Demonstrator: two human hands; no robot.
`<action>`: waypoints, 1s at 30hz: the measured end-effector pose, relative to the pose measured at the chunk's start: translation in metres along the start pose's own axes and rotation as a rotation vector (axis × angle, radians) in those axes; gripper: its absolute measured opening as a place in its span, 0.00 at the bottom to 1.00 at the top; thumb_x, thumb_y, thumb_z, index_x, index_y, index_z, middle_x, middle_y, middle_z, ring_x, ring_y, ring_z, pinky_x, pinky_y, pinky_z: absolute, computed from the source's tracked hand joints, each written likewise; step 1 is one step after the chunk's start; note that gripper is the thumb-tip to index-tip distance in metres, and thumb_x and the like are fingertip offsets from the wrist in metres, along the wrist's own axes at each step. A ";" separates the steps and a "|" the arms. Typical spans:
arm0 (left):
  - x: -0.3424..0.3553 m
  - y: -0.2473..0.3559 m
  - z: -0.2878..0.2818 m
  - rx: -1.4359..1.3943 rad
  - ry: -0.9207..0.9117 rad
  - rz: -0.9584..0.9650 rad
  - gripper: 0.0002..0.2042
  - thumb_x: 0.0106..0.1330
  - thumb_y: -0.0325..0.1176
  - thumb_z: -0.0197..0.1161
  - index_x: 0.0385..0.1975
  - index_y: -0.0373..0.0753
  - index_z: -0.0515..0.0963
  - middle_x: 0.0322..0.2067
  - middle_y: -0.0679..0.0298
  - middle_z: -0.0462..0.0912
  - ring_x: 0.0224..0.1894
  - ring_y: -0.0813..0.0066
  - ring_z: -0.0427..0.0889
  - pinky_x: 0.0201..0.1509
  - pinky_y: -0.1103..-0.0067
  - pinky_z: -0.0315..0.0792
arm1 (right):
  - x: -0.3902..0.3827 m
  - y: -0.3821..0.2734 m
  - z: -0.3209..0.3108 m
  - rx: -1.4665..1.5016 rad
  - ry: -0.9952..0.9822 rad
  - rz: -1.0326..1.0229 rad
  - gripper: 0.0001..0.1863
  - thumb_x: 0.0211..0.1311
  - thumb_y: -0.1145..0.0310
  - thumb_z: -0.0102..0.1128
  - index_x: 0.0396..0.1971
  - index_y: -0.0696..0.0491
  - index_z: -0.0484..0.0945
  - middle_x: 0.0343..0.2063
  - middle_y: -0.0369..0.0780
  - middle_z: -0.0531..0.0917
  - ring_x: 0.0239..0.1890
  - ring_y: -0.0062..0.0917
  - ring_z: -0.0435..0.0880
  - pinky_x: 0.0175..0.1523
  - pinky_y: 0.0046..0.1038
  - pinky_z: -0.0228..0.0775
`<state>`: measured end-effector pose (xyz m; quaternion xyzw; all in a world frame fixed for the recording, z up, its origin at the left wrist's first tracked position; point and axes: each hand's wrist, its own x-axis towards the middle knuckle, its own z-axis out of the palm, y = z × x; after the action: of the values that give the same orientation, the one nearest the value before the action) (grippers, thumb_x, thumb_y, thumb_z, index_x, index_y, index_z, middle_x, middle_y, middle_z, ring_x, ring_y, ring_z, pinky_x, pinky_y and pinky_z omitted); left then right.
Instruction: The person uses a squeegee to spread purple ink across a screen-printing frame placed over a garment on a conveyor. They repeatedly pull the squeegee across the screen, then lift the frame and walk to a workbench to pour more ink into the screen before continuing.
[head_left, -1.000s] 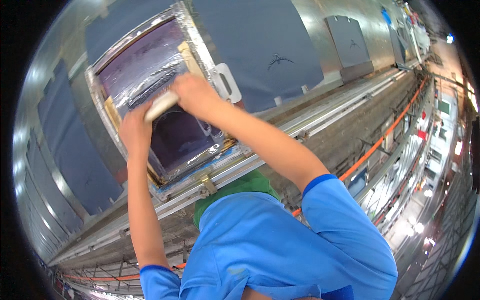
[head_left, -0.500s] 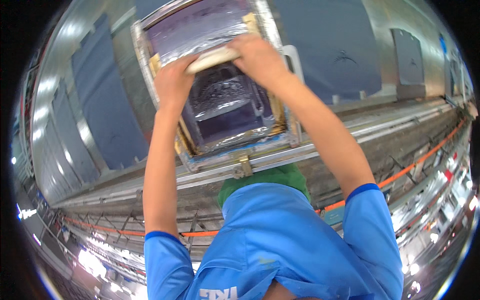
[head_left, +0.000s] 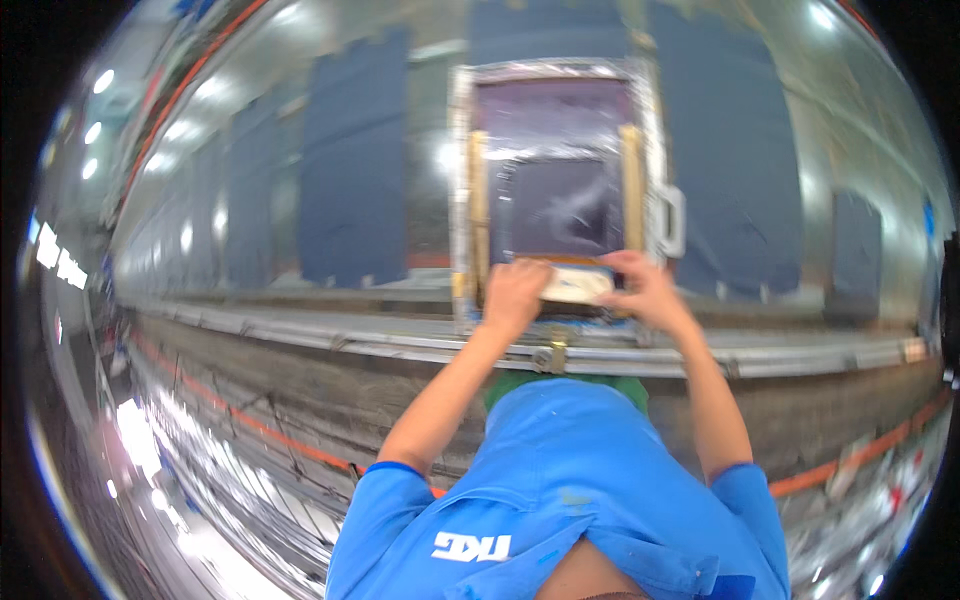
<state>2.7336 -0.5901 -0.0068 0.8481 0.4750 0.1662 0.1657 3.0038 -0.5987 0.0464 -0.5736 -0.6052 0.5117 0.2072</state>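
A screen-printing frame (head_left: 461, 190) lies on the long table, its dark mesh (head_left: 560, 205) carrying wet, shiny ink. At the near end of the frame sits a squeegee (head_left: 578, 285) with a pale, thick handle. My left hand (head_left: 516, 296) is closed on the squeegee's left end. Around its right end curls my right hand (head_left: 648, 292), fingers on the far side and thumb on the near side. The squeegee's blade is hidden beneath the handle.
Dark blue fabric panels (head_left: 355, 165) lie along the metal table on both sides of the frame. A white handle (head_left: 672, 222) sticks out from the frame's right side. A metal rail (head_left: 420, 345) runs along the near edge, with a small brass-coloured clamp (head_left: 558, 354) on it.
Both hands have brought the squeegee from the middle of the mesh to the near end of the frame. My right hand's grip looks looser. The view has turned, so the frame appears straighter.
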 end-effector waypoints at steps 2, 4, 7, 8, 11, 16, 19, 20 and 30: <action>-0.004 -0.009 -0.014 -0.038 0.089 0.034 0.18 0.46 0.22 0.64 0.41 0.42 0.82 0.41 0.60 0.85 0.47 0.56 0.81 0.49 0.61 0.71 | 0.030 0.025 -0.024 0.196 0.679 0.070 0.22 0.59 0.71 0.68 0.54 0.58 0.80 0.43 0.43 0.85 0.48 0.28 0.83 0.55 0.32 0.73; -0.008 -0.007 0.001 -0.081 0.089 0.078 0.18 0.45 0.22 0.64 0.40 0.43 0.82 0.42 0.60 0.85 0.49 0.57 0.80 0.50 0.62 0.71 | 0.053 0.082 -0.065 0.122 0.695 0.044 0.24 0.64 0.72 0.63 0.60 0.58 0.75 0.32 0.37 0.82 0.34 0.23 0.81 0.43 0.28 0.75; -0.014 -0.007 0.001 -0.020 -0.081 0.091 0.19 0.47 0.22 0.65 0.42 0.45 0.82 0.46 0.68 0.83 0.55 0.67 0.77 0.51 0.68 0.68 | 0.084 0.149 -0.050 0.246 0.624 0.202 0.19 0.70 0.62 0.58 0.57 0.52 0.78 0.31 0.34 0.79 0.31 0.21 0.76 0.39 0.23 0.71; -0.021 -0.005 0.004 -0.034 -0.078 0.068 0.20 0.48 0.22 0.65 0.43 0.45 0.82 0.47 0.68 0.83 0.56 0.67 0.76 0.52 0.68 0.68 | 0.083 0.146 -0.054 0.145 0.653 0.249 0.19 0.71 0.61 0.58 0.56 0.52 0.79 0.32 0.35 0.81 0.34 0.22 0.77 0.42 0.23 0.71; -0.031 -0.014 0.001 -0.042 -0.060 0.024 0.22 0.49 0.23 0.66 0.48 0.46 0.80 0.52 0.70 0.82 0.58 0.67 0.75 0.53 0.68 0.67 | 0.094 0.134 -0.047 0.057 0.777 0.115 0.18 0.71 0.59 0.57 0.53 0.53 0.80 0.38 0.39 0.85 0.42 0.25 0.81 0.50 0.28 0.71; -0.053 -0.021 -0.027 -0.089 0.056 0.045 0.25 0.47 0.26 0.69 0.50 0.47 0.80 0.60 0.66 0.78 0.62 0.66 0.74 0.54 0.68 0.68 | 0.094 0.050 -0.056 -0.192 0.878 -0.018 0.17 0.69 0.59 0.58 0.50 0.55 0.82 0.47 0.44 0.86 0.49 0.34 0.84 0.55 0.31 0.72; -0.069 -0.054 -0.070 -0.099 0.103 -0.005 0.25 0.45 0.26 0.68 0.49 0.48 0.82 0.61 0.65 0.77 0.61 0.65 0.75 0.54 0.67 0.72 | 0.121 0.001 -0.002 -0.217 0.892 -0.062 0.17 0.69 0.58 0.58 0.47 0.54 0.83 0.44 0.44 0.86 0.47 0.34 0.84 0.55 0.32 0.72; -0.077 -0.075 -0.084 -0.081 0.126 -0.008 0.25 0.45 0.26 0.67 0.49 0.48 0.82 0.60 0.65 0.78 0.60 0.65 0.76 0.54 0.67 0.72 | 0.136 -0.012 0.025 -0.179 0.888 -0.095 0.16 0.70 0.58 0.58 0.47 0.54 0.83 0.43 0.44 0.86 0.47 0.34 0.84 0.55 0.32 0.72; -0.127 -0.219 -0.199 0.079 0.008 -0.003 0.27 0.46 0.25 0.67 0.51 0.47 0.82 0.52 0.69 0.83 0.53 0.67 0.78 0.51 0.70 0.71 | 0.194 -0.125 0.183 -0.006 0.875 -0.020 0.13 0.71 0.60 0.57 0.44 0.54 0.81 0.29 0.46 0.84 0.33 0.32 0.83 0.42 0.34 0.72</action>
<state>2.4196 -0.5669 0.0584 0.8526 0.4831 0.1505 0.1305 2.7405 -0.4697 0.0165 -0.7310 -0.4675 0.2167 0.4473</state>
